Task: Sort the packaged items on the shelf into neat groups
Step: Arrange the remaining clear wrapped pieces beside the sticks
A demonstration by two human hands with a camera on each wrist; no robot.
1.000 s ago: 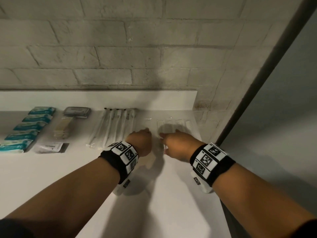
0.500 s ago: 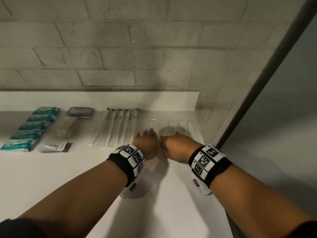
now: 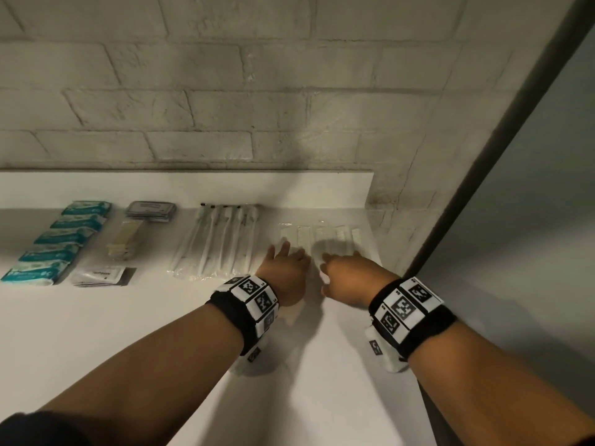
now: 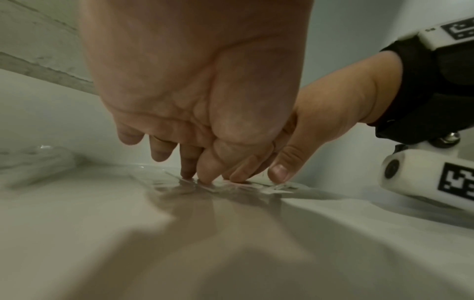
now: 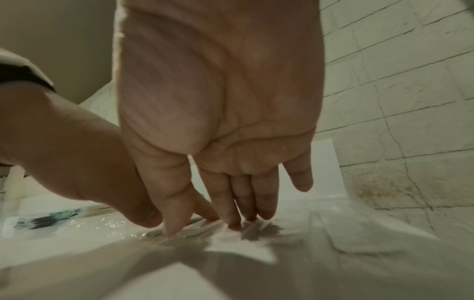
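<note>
- Both hands reach to the right end of the shelf (image 3: 135,323), where a row of clear combs (image 3: 317,235) in thin wrap lies side by side, far from the person and near the back wall.
- The left hand (image 3: 285,272) has its fingers stretched out and nearly straight; the left wrist view shows the fingertips (image 4: 188,172) pressing down on the near edge of a clear packet. It holds nothing; the grip is only a flat press.
- The right hand (image 3: 349,280) is the same: fingers long and together, tips (image 5: 232,222) on the wrap, nothing pinched.
- Risk: the wrap looks slick, so a push may slide one packet over its neighbour, and the even row then overlaps or fans out.
- Risk: the row sits close to the right edge of the shelf, so a sideways nudge from the right hand could send the end comb off.
- Risk: the two hands work almost touching, so one can knock what the other has just squared.
- Risk: the left forearm passes just beside the toothbrushes (image 3: 219,241); a swing left may skew them.
- The teal packs (image 3: 58,239), tan stack (image 3: 125,238), dark tin (image 3: 150,209) and sachets (image 3: 103,274) lie in groups well to the left, out of harm.
</note>
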